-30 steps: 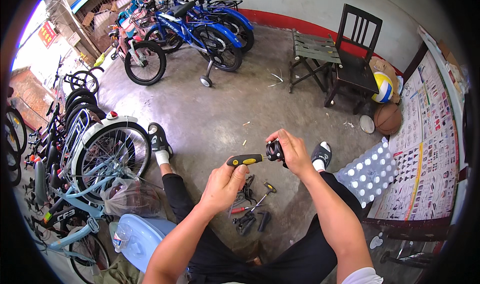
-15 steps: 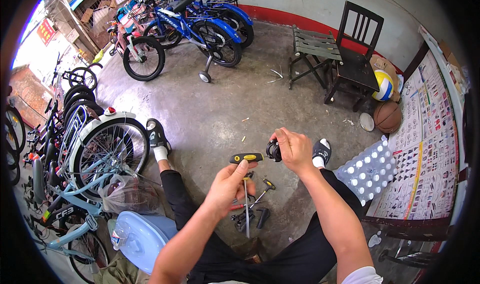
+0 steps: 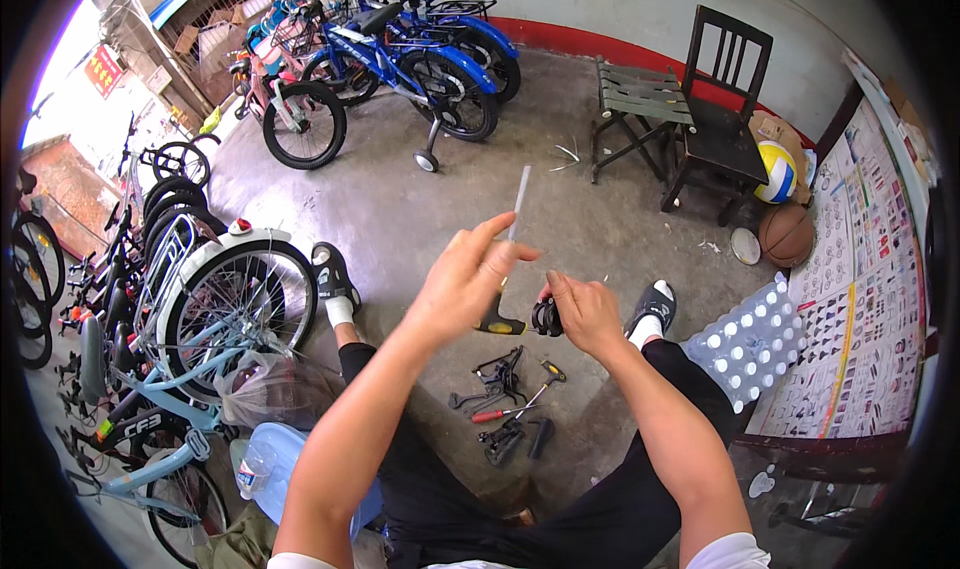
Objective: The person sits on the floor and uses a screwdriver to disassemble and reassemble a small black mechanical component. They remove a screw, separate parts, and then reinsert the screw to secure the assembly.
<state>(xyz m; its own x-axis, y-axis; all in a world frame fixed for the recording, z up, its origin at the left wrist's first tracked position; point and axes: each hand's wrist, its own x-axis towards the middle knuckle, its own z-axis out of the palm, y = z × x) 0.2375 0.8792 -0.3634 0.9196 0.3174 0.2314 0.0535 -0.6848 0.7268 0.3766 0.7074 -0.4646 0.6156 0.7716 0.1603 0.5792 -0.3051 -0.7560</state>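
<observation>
My left hand [image 3: 465, 281] is closed around the shaft of a T-handle wrench, index finger stretched along it. The wrench's black and yellow handle [image 3: 503, 325] hangs below the fingers, and its pale shaft [image 3: 524, 191] points up and away. In my right hand [image 3: 590, 314], pinched between thumb and fingers, is a small black ringed bicycle part [image 3: 546, 316]; its exact kind I cannot make out. The wrench handle's end is close beside that part; whether they touch is unclear. On the floor below lie a second yellow-and-black T-handle wrench [image 3: 552, 373], a red-handled screwdriver [image 3: 490, 416] and several black metal parts [image 3: 503, 371].
Parked bicycles, including a light blue one [image 3: 190, 354], line the left; blue bicycles [image 3: 400, 64] stand at the back. A folding stool [image 3: 640, 97], a dark chair [image 3: 712, 144], a basketball [image 3: 785, 234] and packed bottles [image 3: 745, 344] are at right. A blue plastic tub [image 3: 285, 459] sits near my left leg.
My left hand has risen and turned the wrench over: its shaft pointed down toward me, and now points up and away. The right hand still holds the black part.
</observation>
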